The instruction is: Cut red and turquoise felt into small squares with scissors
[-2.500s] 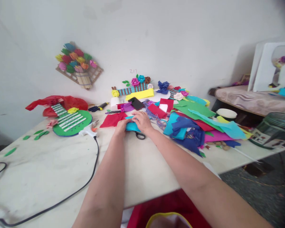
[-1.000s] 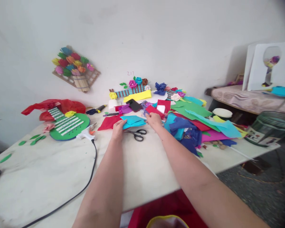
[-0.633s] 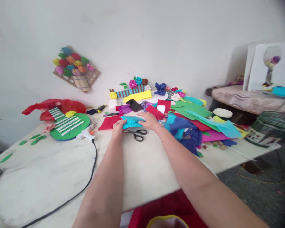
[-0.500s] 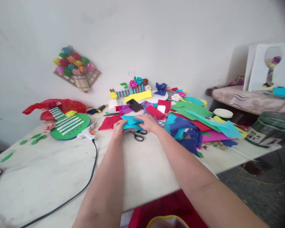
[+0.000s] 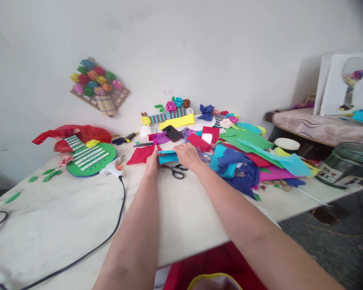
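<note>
Both my hands are on a folded piece of turquoise paper (image 5: pixel 167 157) near the middle of the white table (image 5: pixel 63 217). My left hand (image 5: pixel 153 160) pinches its left edge. My right hand (image 5: pixel 186 155) lies over its right part with fingers curled onto it. Black-handled scissors (image 5: pixel 177 172) lie on the table just in front of the paper, under my right hand. A red paper sheet (image 5: pixel 140 154) lies directly left of the turquoise piece.
A heap of coloured paper sheets (image 5: pixel 251 155) covers the table's right half. A white glue gun (image 5: pixel 111 170) with a black cord (image 5: pixel 109 233) lies left, beside a green round craft piece (image 5: pixel 92 158) and a red plastic bag (image 5: pixel 78 132). A black phone (image 5: pixel 173 132) and paper flowers (image 5: pixel 175 105) sit by the wall.
The turquoise paper was spread open a second ago, with my right hand off to its right. My right hand came back over it and the paper is now folded into a narrower strip.
</note>
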Action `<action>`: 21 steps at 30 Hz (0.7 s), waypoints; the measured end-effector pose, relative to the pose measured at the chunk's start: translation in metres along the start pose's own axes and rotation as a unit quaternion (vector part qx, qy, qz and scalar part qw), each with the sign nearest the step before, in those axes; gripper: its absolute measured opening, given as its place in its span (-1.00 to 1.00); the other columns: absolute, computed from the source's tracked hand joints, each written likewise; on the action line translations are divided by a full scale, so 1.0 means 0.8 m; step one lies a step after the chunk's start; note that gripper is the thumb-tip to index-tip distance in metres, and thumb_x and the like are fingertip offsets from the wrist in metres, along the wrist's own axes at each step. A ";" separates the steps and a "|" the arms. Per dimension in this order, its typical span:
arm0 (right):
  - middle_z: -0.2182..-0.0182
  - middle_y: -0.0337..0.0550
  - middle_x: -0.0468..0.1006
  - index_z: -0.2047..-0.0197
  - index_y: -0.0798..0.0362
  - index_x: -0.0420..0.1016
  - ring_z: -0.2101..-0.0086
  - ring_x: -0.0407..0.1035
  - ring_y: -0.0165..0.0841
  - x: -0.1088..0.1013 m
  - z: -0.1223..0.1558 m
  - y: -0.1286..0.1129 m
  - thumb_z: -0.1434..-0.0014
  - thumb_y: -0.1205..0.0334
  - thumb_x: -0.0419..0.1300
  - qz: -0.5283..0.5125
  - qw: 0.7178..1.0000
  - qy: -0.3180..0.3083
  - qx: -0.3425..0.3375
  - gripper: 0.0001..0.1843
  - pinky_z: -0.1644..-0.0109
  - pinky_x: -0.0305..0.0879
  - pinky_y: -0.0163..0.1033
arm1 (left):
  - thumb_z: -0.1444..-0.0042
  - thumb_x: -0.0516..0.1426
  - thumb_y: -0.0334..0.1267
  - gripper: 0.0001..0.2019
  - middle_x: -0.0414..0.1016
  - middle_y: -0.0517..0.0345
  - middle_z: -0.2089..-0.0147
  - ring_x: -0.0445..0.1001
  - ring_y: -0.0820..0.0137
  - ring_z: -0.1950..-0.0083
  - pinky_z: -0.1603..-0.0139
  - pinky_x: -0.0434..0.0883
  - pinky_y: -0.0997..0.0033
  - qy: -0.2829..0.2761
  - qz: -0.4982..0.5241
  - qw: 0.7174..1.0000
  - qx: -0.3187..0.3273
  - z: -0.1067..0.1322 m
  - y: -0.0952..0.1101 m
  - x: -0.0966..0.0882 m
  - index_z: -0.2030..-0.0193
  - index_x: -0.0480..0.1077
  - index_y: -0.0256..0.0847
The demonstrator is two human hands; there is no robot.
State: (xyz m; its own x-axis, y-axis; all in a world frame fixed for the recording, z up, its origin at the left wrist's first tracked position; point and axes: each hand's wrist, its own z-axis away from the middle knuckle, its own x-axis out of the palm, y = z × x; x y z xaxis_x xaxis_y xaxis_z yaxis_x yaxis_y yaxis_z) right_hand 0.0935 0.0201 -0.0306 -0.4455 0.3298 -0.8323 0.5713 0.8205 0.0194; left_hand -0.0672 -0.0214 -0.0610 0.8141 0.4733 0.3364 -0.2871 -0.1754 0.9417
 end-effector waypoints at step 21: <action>0.17 0.10 0.54 0.19 0.22 0.54 0.17 0.35 -0.20 0.005 0.001 -0.022 -0.10 0.41 0.02 0.042 0.995 -0.043 -0.084 -0.70 0.05 0.04 -0.11 | 0.35 0.31 -0.06 -0.65 0.33 0.21 0.62 0.32 0.45 0.55 0.50 0.33 0.42 0.003 -0.054 0.998 0.042 -0.001 -0.004 -0.004 0.55 0.36 -0.29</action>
State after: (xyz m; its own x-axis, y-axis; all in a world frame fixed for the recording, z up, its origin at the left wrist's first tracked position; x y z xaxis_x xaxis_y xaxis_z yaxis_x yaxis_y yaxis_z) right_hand 0.0819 0.0065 -0.0343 -0.3354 0.3656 -0.8682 0.4781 0.8602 0.1775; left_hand -0.0693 -0.0218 -0.0650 0.8350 0.4985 0.2328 -0.1539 -0.1947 0.9687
